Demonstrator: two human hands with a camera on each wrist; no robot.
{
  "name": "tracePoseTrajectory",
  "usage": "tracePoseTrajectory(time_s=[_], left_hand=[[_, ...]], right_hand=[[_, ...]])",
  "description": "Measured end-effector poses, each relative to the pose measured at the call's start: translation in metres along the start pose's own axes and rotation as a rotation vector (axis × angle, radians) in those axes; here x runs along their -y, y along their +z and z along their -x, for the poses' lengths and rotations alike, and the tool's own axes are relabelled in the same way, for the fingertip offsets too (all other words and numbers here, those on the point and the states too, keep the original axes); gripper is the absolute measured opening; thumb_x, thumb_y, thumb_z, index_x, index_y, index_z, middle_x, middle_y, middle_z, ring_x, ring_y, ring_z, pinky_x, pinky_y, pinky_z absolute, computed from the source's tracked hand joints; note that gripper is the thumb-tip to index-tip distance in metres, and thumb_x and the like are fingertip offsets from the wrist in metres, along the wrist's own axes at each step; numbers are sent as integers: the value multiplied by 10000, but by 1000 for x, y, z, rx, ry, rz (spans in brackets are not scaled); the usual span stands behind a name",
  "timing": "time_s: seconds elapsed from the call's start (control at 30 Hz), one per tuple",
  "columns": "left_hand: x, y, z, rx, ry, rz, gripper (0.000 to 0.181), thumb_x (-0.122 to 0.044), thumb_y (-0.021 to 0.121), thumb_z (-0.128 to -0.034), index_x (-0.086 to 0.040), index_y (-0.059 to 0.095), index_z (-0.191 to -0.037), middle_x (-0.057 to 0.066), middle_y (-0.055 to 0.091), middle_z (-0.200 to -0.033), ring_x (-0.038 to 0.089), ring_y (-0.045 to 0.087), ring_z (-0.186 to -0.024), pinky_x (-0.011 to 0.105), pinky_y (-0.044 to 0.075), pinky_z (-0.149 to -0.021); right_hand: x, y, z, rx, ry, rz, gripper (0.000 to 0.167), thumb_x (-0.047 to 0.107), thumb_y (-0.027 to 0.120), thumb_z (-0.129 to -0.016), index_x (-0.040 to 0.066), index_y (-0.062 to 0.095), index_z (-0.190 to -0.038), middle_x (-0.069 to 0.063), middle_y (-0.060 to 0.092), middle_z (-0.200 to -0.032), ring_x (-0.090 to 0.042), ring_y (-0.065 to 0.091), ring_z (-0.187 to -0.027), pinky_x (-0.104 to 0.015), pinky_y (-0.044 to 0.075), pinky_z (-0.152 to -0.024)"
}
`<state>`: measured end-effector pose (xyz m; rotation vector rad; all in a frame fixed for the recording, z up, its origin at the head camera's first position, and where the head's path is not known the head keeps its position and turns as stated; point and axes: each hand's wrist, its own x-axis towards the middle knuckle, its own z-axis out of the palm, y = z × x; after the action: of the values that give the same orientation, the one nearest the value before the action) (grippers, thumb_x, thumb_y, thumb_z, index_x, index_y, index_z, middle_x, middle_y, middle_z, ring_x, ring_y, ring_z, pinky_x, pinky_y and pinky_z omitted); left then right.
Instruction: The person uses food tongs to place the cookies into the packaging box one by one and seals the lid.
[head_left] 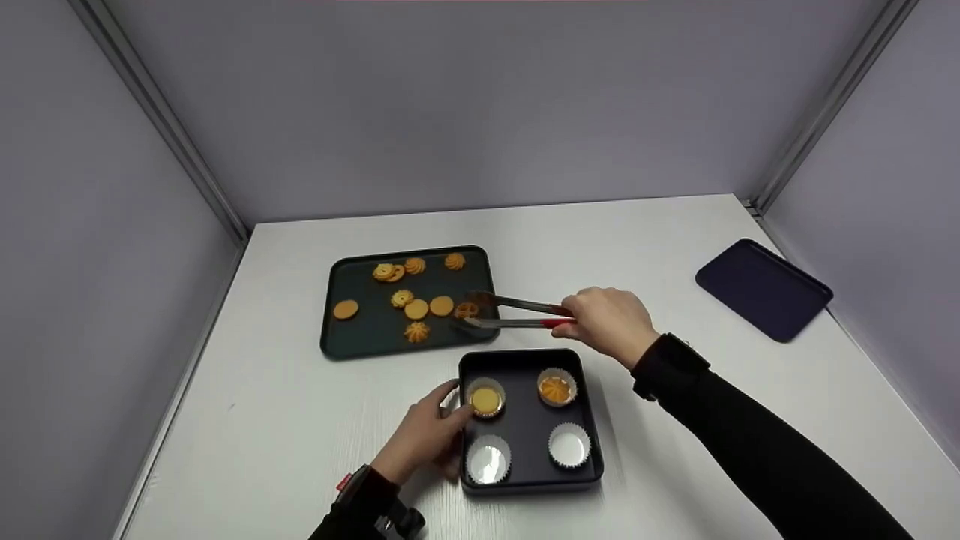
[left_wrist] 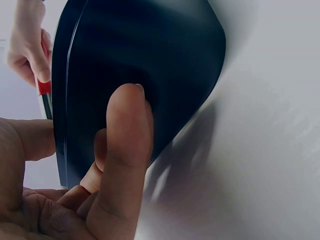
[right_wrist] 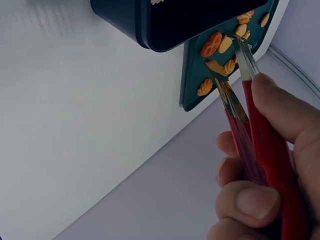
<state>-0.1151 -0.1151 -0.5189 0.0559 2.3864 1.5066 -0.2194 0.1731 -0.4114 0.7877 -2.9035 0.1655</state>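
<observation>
My right hand [head_left: 609, 322] grips red-handled metal tongs [head_left: 525, 323]. Their parted tips lie over the right end of a dark green tray [head_left: 367, 330], around a pretzel-shaped cookie [head_left: 466, 310]; contact cannot be told. With thumb at the rim and fingers against the outer wall, my left hand [head_left: 429, 431] holds the left side of a deep dark baking pan [head_left: 525, 420]. White paper cups stand in the pan's corners. A round flat cookie [head_left: 485, 400] sits in the far left cup, a swirled cookie [head_left: 555, 389] in the far right one. Both near cups [head_left: 488, 460] hold nothing visible.
Several round, swirled and ring-like cookies [head_left: 416, 308] lie scattered on the green tray, behind the pan. A smaller dark tray [head_left: 765, 291] rests at the right edge of the white table [head_left: 285, 420]. Grey panels enclose the back and sides.
</observation>
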Motion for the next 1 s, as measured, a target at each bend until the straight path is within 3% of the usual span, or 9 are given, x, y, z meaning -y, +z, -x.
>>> tracePoseTrajectory(time_s=[0.4, 0.53, 0.6, 0.8, 1.0], left_hand=[[0, 0, 0, 15, -16, 40, 671, -348, 621, -1020, -45, 383, -1570, -18, 555, -723, 108, 506, -552, 302, 491, -580], [0, 0, 0, 12, -14, 28, 663, -359, 624, -1018, -56, 400, -1563, 1, 582, -759, 121, 531, -583, 320, 505, -633], [-1, 0, 0, 8, -13, 18, 657, -361, 623, -1018, -58, 408, -1560, 10, 595, -783, 126, 540, -600, 326, 506, -665], [-1, 0, 0, 19, -19, 57, 670, -353, 617, -1023, -55, 380, -1574, -6, 590, -736, 104, 502, -526, 300, 487, -517], [-2, 1, -1, 19, -22, 61, 666, -352, 616, -1021, -59, 383, -1572, -28, 563, -707, 98, 486, -529, 275, 459, -500]], right_hand=[[-1, 6, 1, 5, -8, 31, 293, 400, 827, -832, 129, 717, -815, 2, 656, -728, -202, 609, -625, -395, 489, -535], [-3, 7, 3, -16, -12, 37, 289, 396, 830, -821, 137, 705, -796, 11, 645, -706, -193, 594, -607, -384, 476, -524], [-4, 8, 5, -32, -15, 43, 286, 392, 833, -812, 138, 703, -799, 12, 637, -699, -196, 592, -604, -384, 470, -521], [-12, 11, 14, -106, -37, 55, 284, 376, 836, -797, 136, 686, -817, 7, 635, -703, -215, 601, -597, -392, 459, -505], [-22, 9, 25, -182, -64, 43, 303, 357, 856, -781, 136, 649, -810, 33, 611, -693, -187, 580, -571, -375, 431, -477]])
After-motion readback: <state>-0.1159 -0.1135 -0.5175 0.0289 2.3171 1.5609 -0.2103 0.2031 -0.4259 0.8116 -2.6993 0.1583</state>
